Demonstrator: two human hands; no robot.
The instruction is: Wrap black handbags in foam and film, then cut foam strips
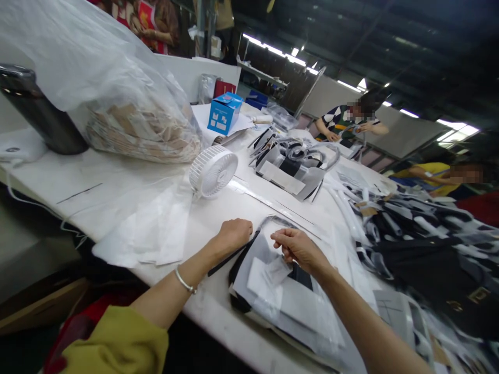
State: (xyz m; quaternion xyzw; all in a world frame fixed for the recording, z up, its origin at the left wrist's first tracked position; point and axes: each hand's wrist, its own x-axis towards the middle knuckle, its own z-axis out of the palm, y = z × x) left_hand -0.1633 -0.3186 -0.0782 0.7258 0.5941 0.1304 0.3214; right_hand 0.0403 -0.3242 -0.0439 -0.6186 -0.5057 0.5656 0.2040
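My left hand (234, 235) is curled into a loose fist at the left edge of a clear plastic bag (288, 306) that holds folded black and white items. It rests on the white table (117, 182), and what it grips, if anything, is hidden. My right hand (297, 247) pinches the top edge of the same bag with fingers pressed together. A silver bracelet circles my left wrist.
A small white fan (212, 170) stands behind my hands. A large clear sack of tan pieces (128, 119), a dark steel flask (39, 111) and a blue box (223, 113) sit farther back. Heaps of bagged black and white goods (421, 244) lie right. Other people work beyond.
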